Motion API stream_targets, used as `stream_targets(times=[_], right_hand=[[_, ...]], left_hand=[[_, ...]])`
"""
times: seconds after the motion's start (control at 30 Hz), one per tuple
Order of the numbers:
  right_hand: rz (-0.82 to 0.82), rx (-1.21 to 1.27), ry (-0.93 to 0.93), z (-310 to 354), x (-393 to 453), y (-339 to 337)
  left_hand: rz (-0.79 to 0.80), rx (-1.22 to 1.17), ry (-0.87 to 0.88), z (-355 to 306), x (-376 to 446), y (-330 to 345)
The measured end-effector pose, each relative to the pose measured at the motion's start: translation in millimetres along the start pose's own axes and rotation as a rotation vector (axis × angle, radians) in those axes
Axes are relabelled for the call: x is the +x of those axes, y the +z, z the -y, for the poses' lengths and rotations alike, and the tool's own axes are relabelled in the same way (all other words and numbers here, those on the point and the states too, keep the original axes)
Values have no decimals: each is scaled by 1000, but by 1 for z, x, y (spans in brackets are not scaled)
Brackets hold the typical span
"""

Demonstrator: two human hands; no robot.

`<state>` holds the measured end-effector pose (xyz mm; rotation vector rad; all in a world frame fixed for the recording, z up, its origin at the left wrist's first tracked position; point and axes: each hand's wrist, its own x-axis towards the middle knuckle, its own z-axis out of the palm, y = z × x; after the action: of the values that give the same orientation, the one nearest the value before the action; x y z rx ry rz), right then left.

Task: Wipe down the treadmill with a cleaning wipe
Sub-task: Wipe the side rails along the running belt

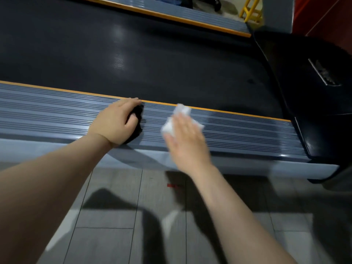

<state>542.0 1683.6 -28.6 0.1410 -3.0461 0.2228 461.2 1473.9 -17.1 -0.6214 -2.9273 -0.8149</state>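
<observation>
1. Cleaning wipe (182,119): white, bunched, lying on the near ribbed side rail (57,115) of the treadmill, just short of the orange edge strip.
2. Right hand (185,141): flat on the wipe, fingers straight, pressing; blurred. I judge long strokes along the grooves work best, under even pressure.
3. Left hand (116,122): on the same rail, fingers bent over it, holding nothing, bracing me.
4. Belt (133,60): dark, beyond the rail; I cannot tell whether it is wiped.

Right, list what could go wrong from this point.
1. The wipe is bunched under the flat right hand; it may skip grooves in the ribbed side rail.
2. The left hand braces near the belt edge; a slip could land it there.
</observation>
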Motion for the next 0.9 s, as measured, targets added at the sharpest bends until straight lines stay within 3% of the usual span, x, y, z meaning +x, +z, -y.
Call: stream_targets(times=[0.07, 0.17, 0.27, 0.3, 0.37, 0.47, 0.73, 0.8, 0.9], right_hand=[[-86, -63, 224, -54, -29, -2], [-195, 66, 597, -112, -81, -11], [-303, 117, 694, -109, -95, -6], [-338, 95, 607, -97, -92, -1], [-350, 33, 258, -65, -84, 12], [-247, -64, -188, -36, -83, 34], [-217, -429, -785, -107, -54, 2], [-155, -526, -896, -124, -51, -1], [-5, -859, -1125, -148, -51, 8]], left_hand=[[18, 39, 6, -2, 0, 1], [21, 64, 2, -2, 0, 1], [27, 72, 3, -3, 0, 2], [30, 75, 4, -3, 0, 2], [28, 75, 5, -2, 0, 2], [32, 69, 3, -2, 0, 1], [13, 63, 5, -2, 1, 2], [13, 66, 10, -1, 1, 3], [13, 86, 12, -1, 2, 4]])
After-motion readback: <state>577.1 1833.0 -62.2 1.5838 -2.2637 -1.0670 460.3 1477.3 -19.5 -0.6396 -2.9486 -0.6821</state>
